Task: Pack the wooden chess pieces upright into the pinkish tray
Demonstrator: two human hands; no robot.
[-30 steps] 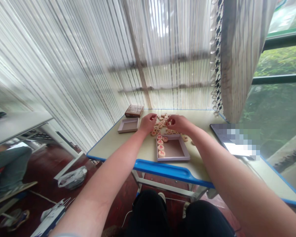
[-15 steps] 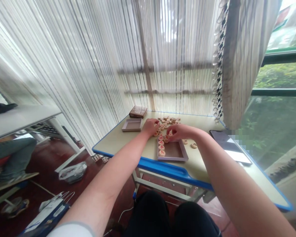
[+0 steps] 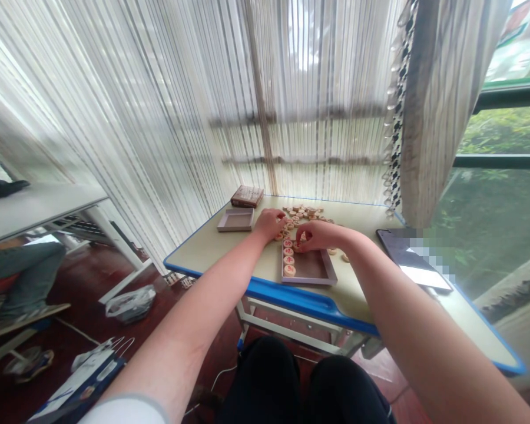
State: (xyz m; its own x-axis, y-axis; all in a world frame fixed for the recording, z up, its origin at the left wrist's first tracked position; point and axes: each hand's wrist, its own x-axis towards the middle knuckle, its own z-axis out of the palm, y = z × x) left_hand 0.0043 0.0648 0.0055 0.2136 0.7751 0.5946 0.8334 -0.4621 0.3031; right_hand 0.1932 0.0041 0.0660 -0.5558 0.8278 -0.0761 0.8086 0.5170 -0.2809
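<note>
In the head view, a shallow cardboard box tray lies on the desk. A column of round wooden Chinese chess pieces with red characters lines its left side. My right hand is closed in a pinch on a chess piece at the tray's far end, beside the top of that column. Just beyond the tray's far left corner, my left hand has its fingers curled together among loose pieces; what they hold is hidden. More loose chess pieces are scattered behind both hands.
A second shallow tray and a brown box lie at the desk's back left. A phone-like dark device rests at the right. The desk has a blue edge; curtains hang behind it. Another person's leg shows at left.
My right hand's fingers have shifted slightly left and closed tighter over the piece at the tray's far end. My left hand stays nearly in place. The camera view has moved slightly.
</note>
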